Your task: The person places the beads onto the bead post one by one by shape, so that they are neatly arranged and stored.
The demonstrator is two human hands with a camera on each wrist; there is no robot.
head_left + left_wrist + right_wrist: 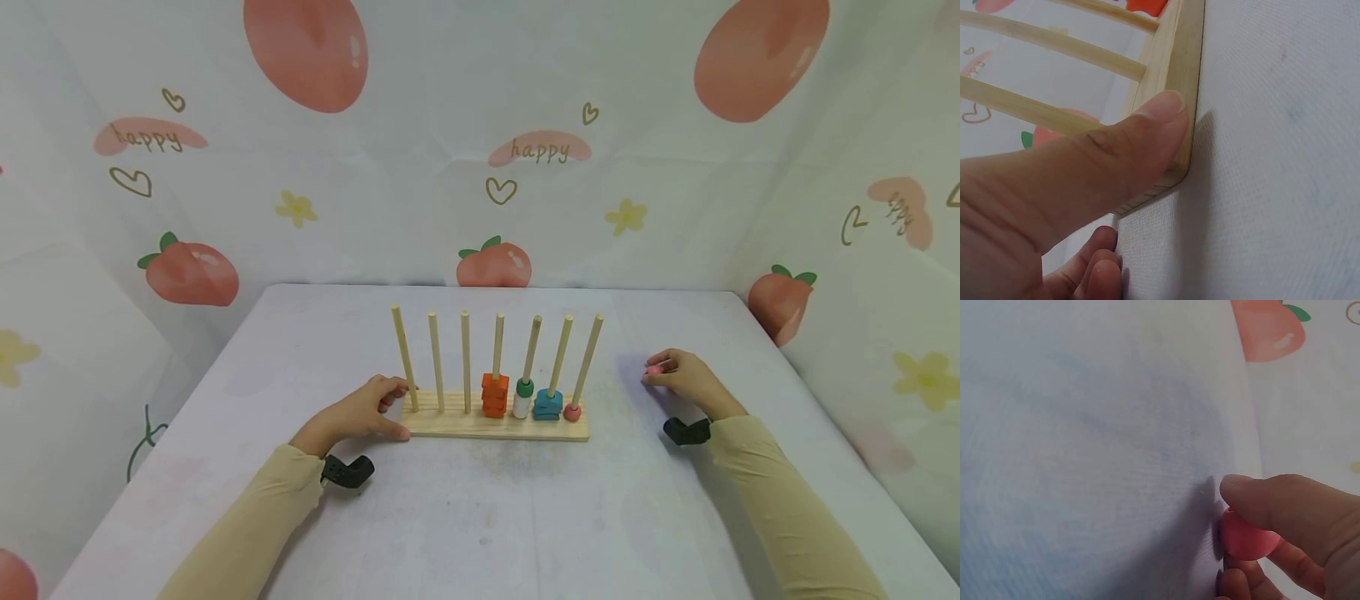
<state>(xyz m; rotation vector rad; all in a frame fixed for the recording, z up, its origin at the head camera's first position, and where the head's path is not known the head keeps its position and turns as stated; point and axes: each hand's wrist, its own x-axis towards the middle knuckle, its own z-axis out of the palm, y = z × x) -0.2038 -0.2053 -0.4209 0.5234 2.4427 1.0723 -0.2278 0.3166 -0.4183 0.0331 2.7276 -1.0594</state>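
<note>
A wooden peg board (491,428) with several upright pegs stands on the table. Its left end is held by my left hand (366,410), the thumb (1147,140) on the front corner and the index finger reaching to the back. Orange pieces (494,396), a green bead (524,387) over white ones (521,406), blue pieces (548,405) and a pink bead (572,412) sit on the right-hand pegs. Off to the board's right, my right hand (686,382) pinches another pink bead (1249,536) between thumb and fingers, low at the tabletop.
The white-covered table (480,517) reaches back to a wall cloth (420,200) printed with peaches, hearts and flowers. Three pegs at the board's left, including the leftmost peg (403,358), are bare. A dark green cord (147,435) hangs by the table's left edge.
</note>
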